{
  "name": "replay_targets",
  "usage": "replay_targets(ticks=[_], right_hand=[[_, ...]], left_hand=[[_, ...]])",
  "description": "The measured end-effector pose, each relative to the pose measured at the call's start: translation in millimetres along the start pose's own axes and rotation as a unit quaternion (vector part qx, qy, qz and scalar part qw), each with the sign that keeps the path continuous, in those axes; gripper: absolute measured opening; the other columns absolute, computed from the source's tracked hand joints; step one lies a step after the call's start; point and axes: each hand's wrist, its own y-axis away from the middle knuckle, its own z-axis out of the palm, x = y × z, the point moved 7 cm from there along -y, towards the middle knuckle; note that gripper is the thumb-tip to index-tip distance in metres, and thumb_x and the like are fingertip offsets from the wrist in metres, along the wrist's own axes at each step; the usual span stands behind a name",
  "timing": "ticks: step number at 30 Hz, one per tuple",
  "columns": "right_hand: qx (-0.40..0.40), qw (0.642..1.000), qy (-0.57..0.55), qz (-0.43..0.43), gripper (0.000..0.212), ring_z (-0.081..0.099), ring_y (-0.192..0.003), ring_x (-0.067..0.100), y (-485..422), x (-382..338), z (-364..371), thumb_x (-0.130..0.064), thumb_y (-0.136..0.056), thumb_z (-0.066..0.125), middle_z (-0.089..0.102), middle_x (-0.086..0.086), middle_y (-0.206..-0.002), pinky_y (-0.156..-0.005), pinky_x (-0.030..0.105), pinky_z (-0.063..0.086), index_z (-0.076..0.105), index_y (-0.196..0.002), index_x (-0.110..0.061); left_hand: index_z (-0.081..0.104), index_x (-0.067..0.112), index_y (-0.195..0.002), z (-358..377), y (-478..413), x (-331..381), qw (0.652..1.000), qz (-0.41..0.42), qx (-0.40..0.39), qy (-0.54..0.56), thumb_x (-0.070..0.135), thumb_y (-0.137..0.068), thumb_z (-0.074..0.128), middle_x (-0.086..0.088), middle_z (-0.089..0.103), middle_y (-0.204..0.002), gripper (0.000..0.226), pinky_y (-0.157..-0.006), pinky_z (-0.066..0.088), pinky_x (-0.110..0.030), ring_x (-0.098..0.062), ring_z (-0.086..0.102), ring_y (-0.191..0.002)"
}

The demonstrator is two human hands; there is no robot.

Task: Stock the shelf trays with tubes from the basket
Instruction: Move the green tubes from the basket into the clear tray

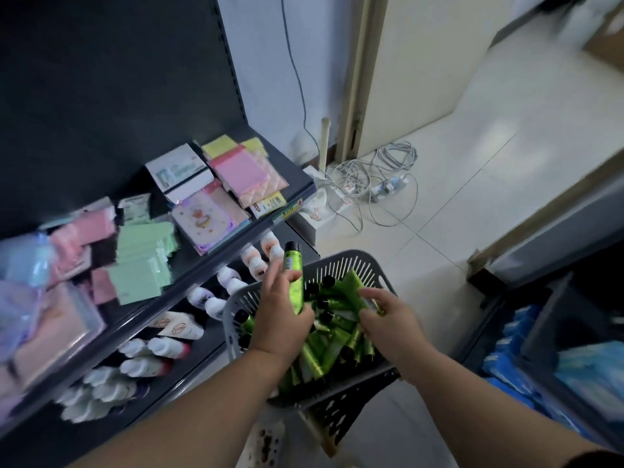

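Head view: left hand [282, 320] grips a green tube [293, 276], label blurred; right hand [388, 320] pinches a second tube [366, 301] inside the basket [341, 261].

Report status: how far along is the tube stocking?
Done: nothing visible. No green tubes show on the shelves, only white bottles on the lower one.
In hand: left hand grips one tube held above the basket; right hand grips a second tube in the pile.
Left: the basket is heaped with tubes, so most of the job remains.
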Motion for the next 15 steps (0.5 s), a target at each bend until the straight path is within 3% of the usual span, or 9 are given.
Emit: replay_targets(ticks=[2,3,5,7,10,13,15], right_hand=[[-0.004,1.0,-0.005,-0.022,0.036,0.048,-0.04,0.006,19.7,-23.2,-8.2,-0.012,-0.092,0.055,0.067,0.003,-0.089,-0.039,0.019,0.041,0.059,-0.119,-0.035],[-0.008,0.999,-0.014,-0.029,0.036,0.057,-0.047,0.009,28.9,-33.9,-10.8,-0.013,-0.092,0.055,0.068,0.003,-0.088,-0.045,0.024,0.05,0.059,-0.119,-0.036],[-0.023,0.998,-0.048,-0.042,0.036,0.069,-0.07,0.018,46.5,-55.6,-13.6,-0.013,-0.092,0.056,0.07,0.006,-0.09,-0.071,0.039,0.06,0.058,-0.123,-0.032],[-0.043,0.994,-0.086,-0.057,0.036,0.068,-0.075,0.019,62.3,-77.4,-14.1,-0.011,-0.093,0.055,0.07,0.01,-0.091,-0.08,0.041,0.057,0.056,-0.126,-0.026],[-0.063,0.989,-0.114,-0.073,0.039,0.063,-0.074,0.02,85.5,-108.9,-12.2,-0.012,-0.092,0.056,0.07,0.008,-0.092,-0.073,0.037,0.051,0.054,-0.129,-0.026],[-0.071,0.988,-0.099,-0.095,0.035,0.055,-0.068,0.021,114.1,-140.3,-8.8,-0.014,-0.088,0.058,0.073,0.008,-0.089,-0.066,0.034,0.045,0.059,-0.117,-0.033],[-0.079,0.984,-0.09,-0.13,0.028,0.054,-0.065,0.018,136.8,-162.6,-5.4,-0.01,-0.089,0.058,0.071,0.004,-0.087,-0.062,0.028,0.043,0.061,-0.101,-0.035]], left_hand=[[0.056,0.013,-0.123,-24.3,8.7,17.9,1.0,0.023,-0.003,-0.002,0.001,-0.083,0.062,0.008,0.024,-0.153,0.042,-0.083,0.013,0.013,-0.001,0.027,-0.133],[0.059,0.015,-0.121,-36.1,13.6,25.3,1.0,0.023,-0.007,0.006,0.003,-0.084,0.062,0.012,0.028,-0.15,0.039,-0.085,0.017,0.01,0.004,0.029,-0.129],[0.067,0.022,-0.109,-58.7,24.1,36.6,0.999,-0.007,-0.017,0.042,0.007,-0.085,0.063,0.019,0.042,-0.137,0.028,-0.086,0.027,0.0,0.007,0.038,-0.121],[0.071,0.028,-0.092,-80.3,34.2,44.4,0.993,-0.052,-0.016,0.107,0.008,-0.084,0.066,0.018,0.056,-0.123,0.022,-0.075,0.039,-0.006,0.001,0.055,-0.106],[0.071,0.029,-0.089,-119.0,51.8,60.8,0.974,-0.11,0.002,0.2,0.012,-0.081,0.072,0.006,0.065,-0.109,0.019,-0.068,0.046,-0.018,-0.006,0.062,-0.086],[0.068,0.025,-0.102,-163.4,70.4,81.1,0.966,-0.113,0.024,0.233,0.016,-0.075,0.078,0.002,0.066,-0.1,0.03,-0.067,0.047,-0.022,-0.013,0.063,-0.085],[0.066,0.023,-0.108,-193.1,82.3,89.3,0.968,-0.103,0.037,0.226,0.011,-0.074,0.079,0.003,0.066,-0.096,0.039,-0.075,0.052,-0.023,-0.013,0.064,-0.087]])
